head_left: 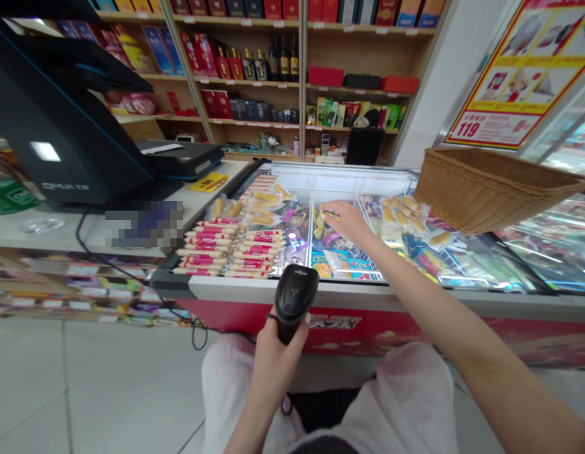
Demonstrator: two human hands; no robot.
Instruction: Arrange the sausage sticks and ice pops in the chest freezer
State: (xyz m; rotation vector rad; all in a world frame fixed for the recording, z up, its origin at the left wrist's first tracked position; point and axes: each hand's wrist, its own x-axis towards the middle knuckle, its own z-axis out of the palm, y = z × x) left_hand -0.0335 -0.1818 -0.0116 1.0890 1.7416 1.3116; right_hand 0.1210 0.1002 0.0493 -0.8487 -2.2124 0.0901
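My left hand (277, 353) is wrapped around the handle of a black barcode scanner (296, 293), held in front of the freezer's near edge with its head tilted up. A cable runs off to the left. My right hand (345, 221) reaches over the chest freezer (226, 289), fingers bent together beside a yellow packet (318, 222); what they grip, if anything, is too small to make out. Left of that hand, packs of sausages (257, 252) with red labels lie in rows on the freezer. Bagged yellow corn cobs (266, 202) lie behind them, and more bagged corn (406, 213) lies to the right.
A wicker basket (491, 189) stands on the freezer's right part. At left, a black checkout terminal (84, 145) and a yellow price card (208, 182) sit on a white counter (131, 234). Shelves (249, 83) of boxes and bottles line the back wall.
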